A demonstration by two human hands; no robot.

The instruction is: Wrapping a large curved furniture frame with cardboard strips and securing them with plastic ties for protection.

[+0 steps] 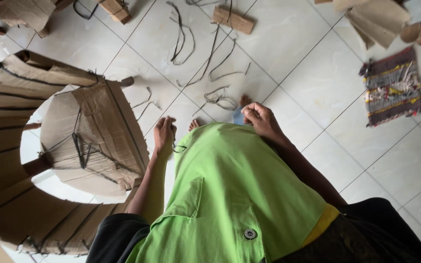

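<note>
My left hand [164,134] reaches out past my green shirt [230,185], fingers together and curled. A thin dark strap [179,147] loops out from under it by the wrist. My right hand [259,118] is raised in a loose fist over the tiled floor; whether anything is pinched in it I cannot tell. My bare feet [244,101] show just beyond both hands. A piece of furniture wrapped in cardboard [93,134] and tied with dark straps stands just left of my left hand.
Several loose dark straps [218,97] lie scattered on the white tiled floor [317,83] ahead. A small cardboard block [233,19] lies farther out. More cardboard pieces [376,19] sit at the top right, beside a striped woven mat [392,87].
</note>
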